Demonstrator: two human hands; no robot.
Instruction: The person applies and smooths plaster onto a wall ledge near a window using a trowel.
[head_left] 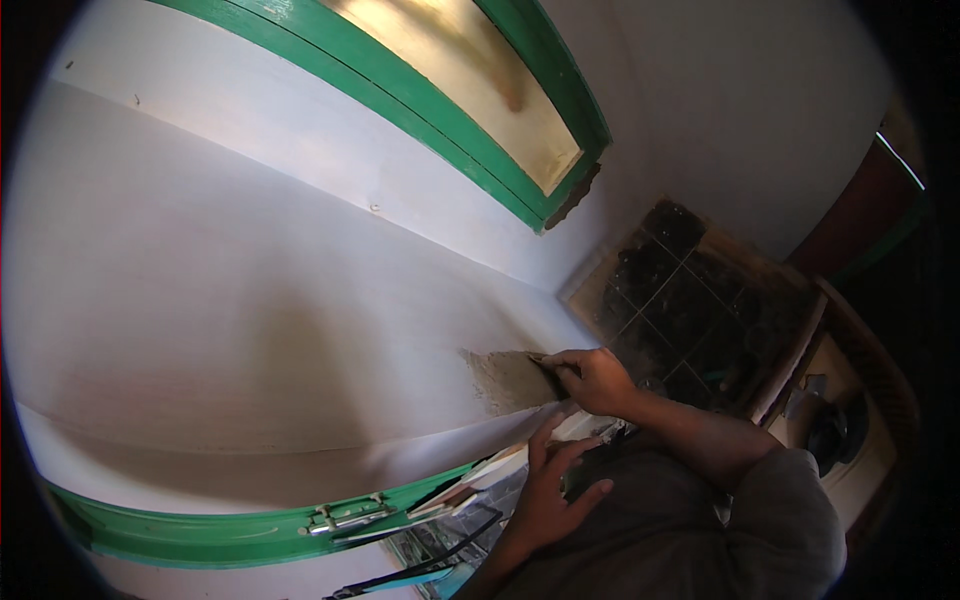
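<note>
My right hand point(595, 378) grips a small putty knife, its blade pressed flat on the white wall point(250, 290) at the edge of a grey-brown patch of wet filler point(505, 380). Below it, my left hand point(550, 495) holds a flat white board point(500, 468) smeared with filler, fingers spread under and over its edge. The blade itself is mostly hidden by my fingers.
A green-framed window point(480, 140) with a yellowish pane runs above. A green door frame point(230, 530) with a metal hinge point(345, 517) lies low left. Dark dirty floor tiles point(690, 300) and a bucket with tools point(825, 425) sit at right.
</note>
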